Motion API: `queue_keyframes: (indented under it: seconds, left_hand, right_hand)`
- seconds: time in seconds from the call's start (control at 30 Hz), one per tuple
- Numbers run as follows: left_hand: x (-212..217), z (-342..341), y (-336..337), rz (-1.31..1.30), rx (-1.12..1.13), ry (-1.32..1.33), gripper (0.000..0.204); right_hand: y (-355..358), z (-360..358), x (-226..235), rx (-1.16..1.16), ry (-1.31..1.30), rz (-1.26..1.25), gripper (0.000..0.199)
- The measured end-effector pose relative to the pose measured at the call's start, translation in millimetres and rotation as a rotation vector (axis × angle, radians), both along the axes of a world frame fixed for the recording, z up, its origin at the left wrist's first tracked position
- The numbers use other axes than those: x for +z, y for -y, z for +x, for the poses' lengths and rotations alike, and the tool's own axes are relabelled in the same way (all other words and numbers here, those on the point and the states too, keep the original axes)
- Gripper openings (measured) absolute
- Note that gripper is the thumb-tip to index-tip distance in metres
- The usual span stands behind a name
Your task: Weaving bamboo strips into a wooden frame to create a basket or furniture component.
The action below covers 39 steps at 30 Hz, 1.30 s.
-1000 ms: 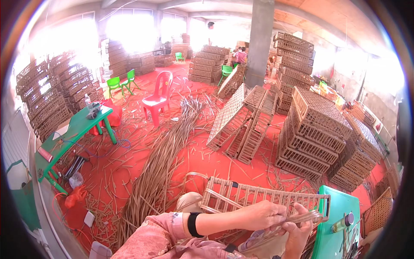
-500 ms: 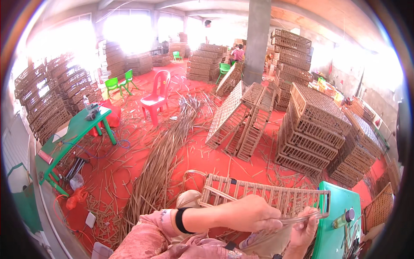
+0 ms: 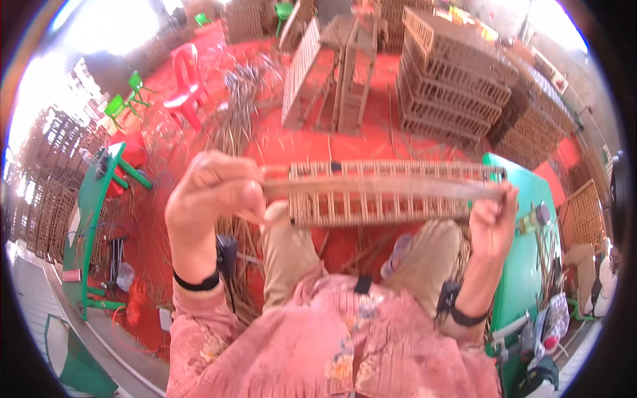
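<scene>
A long flat rattan strip [image 3: 378, 188] stretches level in front of me. My left hand [image 3: 215, 192] pinches its left end, and my right hand [image 3: 492, 215] grips its right end. Just behind the strip a woven rattan frame panel [image 3: 391, 205] with ladder-like slats rests across my knees [image 3: 292, 245]. Both wrists wear black bands. My pink flowered sleeves fill the lower part of the view.
A green table [image 3: 524, 265] with a small bottle [image 3: 536, 217] stands at my right. Stacked woven crates [image 3: 451, 79] and leaning panels [image 3: 332, 73] lie ahead on the red floor. A bundle of rattan canes [image 3: 235, 113], a red chair [image 3: 186, 83] and a green bench [image 3: 93, 205] sit left.
The view has tipped down onto my lap. Both hands have risen and spread apart, pulling the strip out level in front of the frame panel.
</scene>
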<state>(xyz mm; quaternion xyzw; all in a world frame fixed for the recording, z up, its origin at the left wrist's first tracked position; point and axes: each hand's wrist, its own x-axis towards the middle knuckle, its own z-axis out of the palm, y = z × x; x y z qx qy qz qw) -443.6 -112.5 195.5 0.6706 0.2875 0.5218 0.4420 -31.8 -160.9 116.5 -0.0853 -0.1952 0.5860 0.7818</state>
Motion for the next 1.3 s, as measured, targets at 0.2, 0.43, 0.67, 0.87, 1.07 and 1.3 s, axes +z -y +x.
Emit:
queue_keyframes:
  seconds: [0.2, 0.43, 0.67, 0.87, 1.07, 1.3]
  left_hand:
    - [13, -7, -16, 0.031, -0.202, -0.441, 0.026]
    - [-7, -25, -2, 0.024, -0.119, -0.315, 0.026]
    - [-17, 1, -34, -0.069, -0.222, -0.481, 0.029]
    - [-34, -5, -37, -0.066, -0.339, -0.337, 0.026]
    - [-40, -8, -28, -0.200, -0.357, -0.390, 0.028]
    - [-42, -71, -21, -0.076, -0.179, -0.294, 0.027]
  right_hand:
    - [-17, -7, -5, 0.021, -0.077, -0.037, 0.016]
    - [-5, -10, -16, -0.107, 0.052, -0.073, 0.013]
    - [-23, -24, -42, 0.102, 0.045, -0.091, 0.032]
    - [-17, -85, -24, 0.156, 0.249, -0.049, 0.027]
    - [-11, -67, -43, 0.108, 0.102, -0.275, 0.011]
    - [-3, -11, -52, -0.013, 0.074, -0.304, 0.006]
